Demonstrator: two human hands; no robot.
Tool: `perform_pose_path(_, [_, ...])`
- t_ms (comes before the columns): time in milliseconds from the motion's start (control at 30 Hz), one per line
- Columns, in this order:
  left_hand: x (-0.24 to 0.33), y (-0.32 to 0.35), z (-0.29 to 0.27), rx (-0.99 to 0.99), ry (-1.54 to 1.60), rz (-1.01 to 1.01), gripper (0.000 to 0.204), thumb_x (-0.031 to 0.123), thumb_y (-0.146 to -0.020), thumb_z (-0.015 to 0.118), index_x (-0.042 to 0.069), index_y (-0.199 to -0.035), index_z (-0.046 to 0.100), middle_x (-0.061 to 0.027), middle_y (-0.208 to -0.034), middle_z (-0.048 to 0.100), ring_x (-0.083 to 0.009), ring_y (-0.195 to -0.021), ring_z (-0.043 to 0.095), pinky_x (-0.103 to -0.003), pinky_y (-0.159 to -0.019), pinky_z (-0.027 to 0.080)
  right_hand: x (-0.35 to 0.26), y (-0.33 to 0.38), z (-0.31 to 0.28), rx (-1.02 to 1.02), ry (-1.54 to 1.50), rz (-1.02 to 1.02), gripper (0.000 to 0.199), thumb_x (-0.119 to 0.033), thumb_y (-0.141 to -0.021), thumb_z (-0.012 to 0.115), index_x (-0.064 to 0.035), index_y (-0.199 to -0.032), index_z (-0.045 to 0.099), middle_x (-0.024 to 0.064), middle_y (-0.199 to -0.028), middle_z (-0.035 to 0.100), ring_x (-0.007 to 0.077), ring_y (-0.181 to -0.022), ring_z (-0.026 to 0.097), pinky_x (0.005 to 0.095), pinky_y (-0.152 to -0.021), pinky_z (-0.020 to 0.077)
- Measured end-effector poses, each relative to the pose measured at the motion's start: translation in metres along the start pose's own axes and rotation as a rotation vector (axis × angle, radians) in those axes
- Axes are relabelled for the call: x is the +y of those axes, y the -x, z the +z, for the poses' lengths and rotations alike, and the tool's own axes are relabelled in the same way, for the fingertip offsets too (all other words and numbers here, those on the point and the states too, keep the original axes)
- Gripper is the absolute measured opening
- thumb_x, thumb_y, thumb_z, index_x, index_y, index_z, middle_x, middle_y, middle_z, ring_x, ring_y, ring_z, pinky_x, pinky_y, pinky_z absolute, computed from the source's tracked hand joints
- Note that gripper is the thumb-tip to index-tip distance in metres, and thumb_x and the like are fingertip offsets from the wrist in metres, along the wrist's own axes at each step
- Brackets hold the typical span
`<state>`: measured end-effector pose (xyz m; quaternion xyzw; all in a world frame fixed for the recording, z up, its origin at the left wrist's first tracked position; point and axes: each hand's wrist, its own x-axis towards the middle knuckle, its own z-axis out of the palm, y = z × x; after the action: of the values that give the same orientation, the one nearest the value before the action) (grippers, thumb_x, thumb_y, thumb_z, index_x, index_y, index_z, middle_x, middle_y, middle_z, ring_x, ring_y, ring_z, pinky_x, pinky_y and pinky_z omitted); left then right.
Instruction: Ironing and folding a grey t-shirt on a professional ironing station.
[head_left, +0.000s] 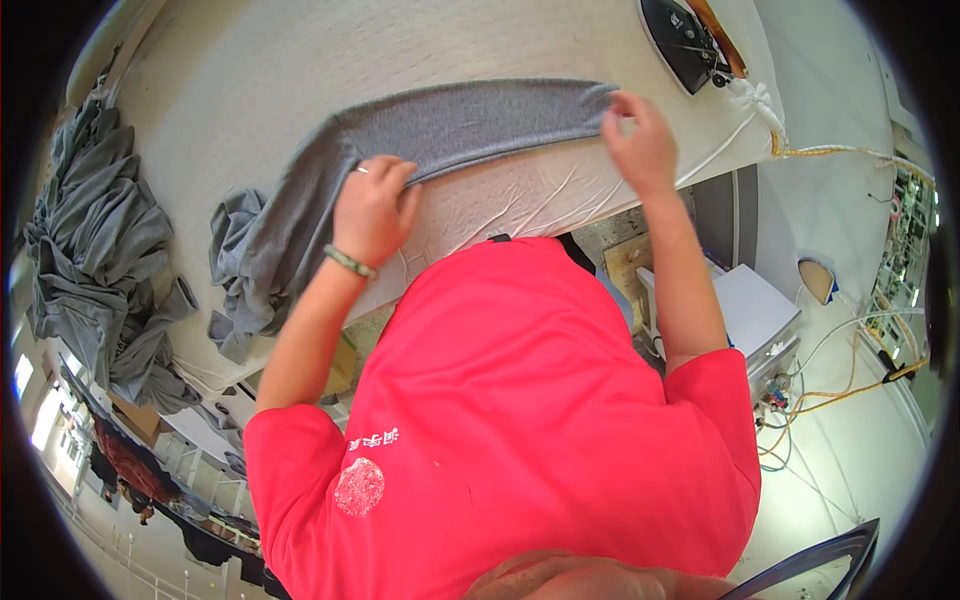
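A grey knit garment (480,125) lies on the pale padded table, one long narrow part of it stretched from left to right. My right hand (642,145) is at the far-right end of this part, thumb and fingers closed on its edge. Along the near edge, further left, my left hand (375,212) has its fingers curled over the fabric; its fingertips are partly hidden. The rest of the garment bunches in folds to the left of my left forearm.
An iron (676,45) rests at the table's far right corner, its hose and cable (830,152) running off right. A heap of grey garments (95,240) hangs over the table's left end. Right of me stands a white cabinet (757,310) with loose cables nearby.
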<state>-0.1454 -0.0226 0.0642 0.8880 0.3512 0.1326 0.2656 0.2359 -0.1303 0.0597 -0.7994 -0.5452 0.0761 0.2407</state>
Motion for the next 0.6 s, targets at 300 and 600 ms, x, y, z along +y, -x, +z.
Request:
perform_pose_path(300, [0.029, 0.035, 0.04, 0.076, -0.034, -0.116, 0.035, 0.016, -0.087, 0.074, 0.007, -0.12, 0.068, -0.0131, -0.118, 0.067, -0.0324, -0.11, 0.063, -0.044, -0.095, 0.05, -0.089, 0.037, 0.027, -0.502, 0.022, -0.392, 0.041, -0.023, -0.082, 0.079, -0.0137, -0.121, 0.072, 0.0065, -0.118, 0.065, 0.0287, -0.111, 0.062, 0.0429, -0.092, 0.0502])
perform_pose_path(600, [0.038, 0.038, 0.042, 0.13, -0.085, -0.06, 0.039, 0.014, -0.086, 0.074, 0.007, -0.124, 0.069, -0.0124, -0.116, 0.067, -0.0312, -0.109, 0.064, -0.043, -0.094, 0.05, -0.118, 0.044, 0.051, -0.429, -0.034, -0.576, 0.041, -0.024, -0.081, 0.079, -0.0138, -0.12, 0.072, 0.0066, -0.114, 0.065, 0.0274, -0.109, 0.063, 0.0423, -0.09, 0.0506])
